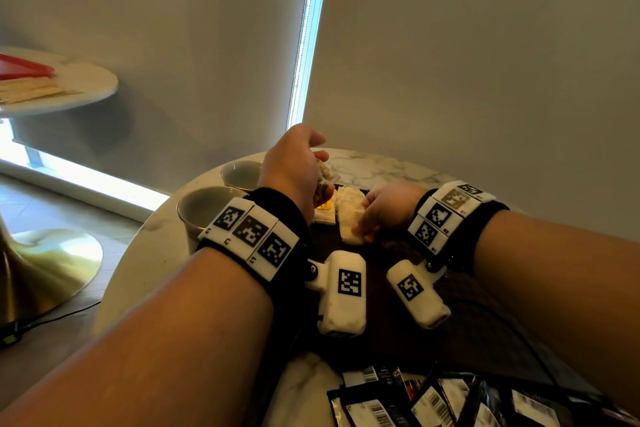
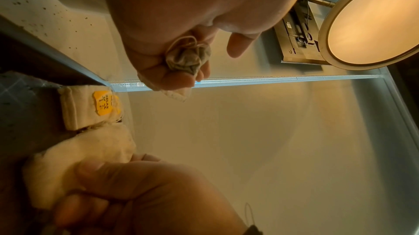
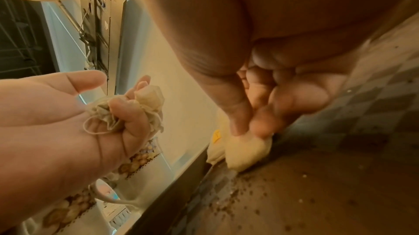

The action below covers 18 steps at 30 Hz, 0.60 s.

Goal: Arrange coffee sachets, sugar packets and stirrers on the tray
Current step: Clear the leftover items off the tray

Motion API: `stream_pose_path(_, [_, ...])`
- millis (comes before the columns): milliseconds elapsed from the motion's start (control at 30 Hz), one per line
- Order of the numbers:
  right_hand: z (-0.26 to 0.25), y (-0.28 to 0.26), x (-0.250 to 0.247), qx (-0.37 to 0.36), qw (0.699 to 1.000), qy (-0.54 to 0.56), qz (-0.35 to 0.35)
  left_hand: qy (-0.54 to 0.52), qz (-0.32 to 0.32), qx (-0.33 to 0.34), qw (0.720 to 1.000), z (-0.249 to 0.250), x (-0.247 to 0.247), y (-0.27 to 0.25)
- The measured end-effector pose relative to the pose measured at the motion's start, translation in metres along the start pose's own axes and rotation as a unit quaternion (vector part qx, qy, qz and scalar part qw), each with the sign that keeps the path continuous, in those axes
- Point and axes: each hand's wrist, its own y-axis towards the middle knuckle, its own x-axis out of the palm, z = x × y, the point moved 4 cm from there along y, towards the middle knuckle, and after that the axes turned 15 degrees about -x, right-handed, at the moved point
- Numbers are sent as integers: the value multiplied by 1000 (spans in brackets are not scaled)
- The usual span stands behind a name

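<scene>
On the dark tray (image 1: 381, 288), my right hand (image 1: 384, 204) pinched a soft, light cloth pouch (image 1: 349, 218) by its near edge; my left hand (image 1: 294, 166), raised above, clutched a crumpled stringed bag (image 3: 127, 110) that squashed easily.

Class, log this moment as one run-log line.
left hand: grips crumpled tea bags, raised | right hand: pinches cream pouch on dark tray | black sachets: on table, off tray
</scene>
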Motion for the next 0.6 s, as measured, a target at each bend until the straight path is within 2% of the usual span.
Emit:
stream_pose_path(267, [0,-13,-4,37,995,93,15,-8,-8,-8,1000,0,1,-2])
stream_pose_path(367, [2,-12,-10,-13,996,82,44,-10,-8,-5,1000,-1,1,-3])
stream_pose_path(433, [1,-12,-9,-53,991,119,28,-11,-9,-3,1000,0,1,-3])
stream_pose_path(533, [3,-13,-1,-53,988,146,-17,-15,-9,-5,1000,0,1,-4])
stream_pose_path(600, [4,-13,2,-51,989,139,-21,-16,-12,-6,1000,0,1,-4])
